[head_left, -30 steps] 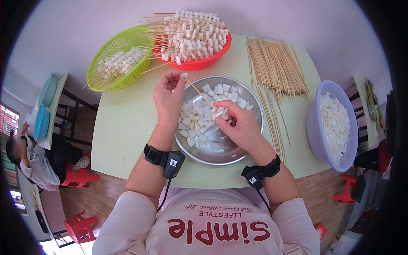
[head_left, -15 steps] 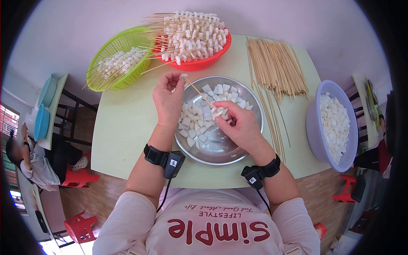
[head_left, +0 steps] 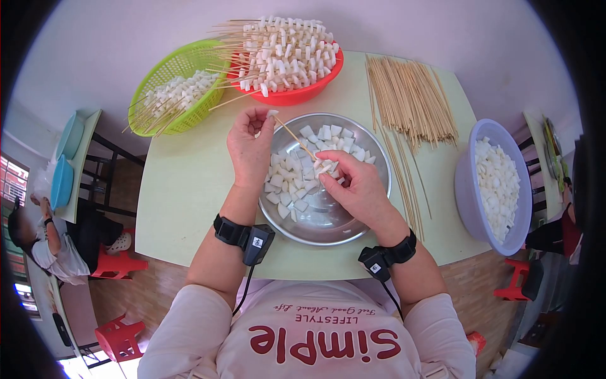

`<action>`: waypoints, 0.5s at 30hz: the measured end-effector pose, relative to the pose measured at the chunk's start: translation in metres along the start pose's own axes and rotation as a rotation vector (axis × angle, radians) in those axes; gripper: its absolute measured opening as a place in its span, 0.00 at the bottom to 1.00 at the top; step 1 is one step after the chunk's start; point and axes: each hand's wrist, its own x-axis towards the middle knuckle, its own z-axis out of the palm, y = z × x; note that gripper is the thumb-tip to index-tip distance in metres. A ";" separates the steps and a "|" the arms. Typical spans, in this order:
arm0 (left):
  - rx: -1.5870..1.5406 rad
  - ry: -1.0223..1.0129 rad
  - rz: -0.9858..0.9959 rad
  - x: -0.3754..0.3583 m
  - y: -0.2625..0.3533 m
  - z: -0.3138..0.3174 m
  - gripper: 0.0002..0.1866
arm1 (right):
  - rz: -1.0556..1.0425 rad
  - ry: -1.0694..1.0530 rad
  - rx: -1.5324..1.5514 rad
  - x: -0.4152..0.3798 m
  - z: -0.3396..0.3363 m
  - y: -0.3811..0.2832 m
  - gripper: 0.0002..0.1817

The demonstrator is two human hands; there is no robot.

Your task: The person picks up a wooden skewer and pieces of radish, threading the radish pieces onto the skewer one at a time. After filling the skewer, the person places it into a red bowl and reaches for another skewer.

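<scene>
Your right hand (head_left: 358, 184) pinches cut white pieces (head_left: 324, 168) at the near end of a bamboo skewer (head_left: 295, 137), over the steel bowl (head_left: 328, 222); your left hand (head_left: 250, 148) pinches one white piece (head_left: 273, 113) at its far end. Neither grip has visibly shifted, so the threading looks paused. Farther off, only the seated person (head_left: 58, 254) has changed posture

L forearm (head_left: 218, 268) & R forearm (head_left: 413, 271) reach fwd, angled in twd each other, elbows bent. L hand (head_left: 249, 148) is farther fwd, wrist approx. straight, thumb & index in a pinch, other fingers curled. R hand (head_left: 355, 184) is nearer the torso, turned L, palm mostly hidden, thumb & fingertips drawn close tog. Hands apart, not touching.
</scene>
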 end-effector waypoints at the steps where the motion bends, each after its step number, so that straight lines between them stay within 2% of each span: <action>1: 0.000 0.000 0.000 0.000 0.000 0.000 0.08 | 0.002 -0.001 0.006 0.000 0.000 0.000 0.18; 15: 0.060 -0.051 0.021 0.000 -0.002 -0.002 0.07 | 0.059 -0.011 0.100 0.000 0.001 0.005 0.18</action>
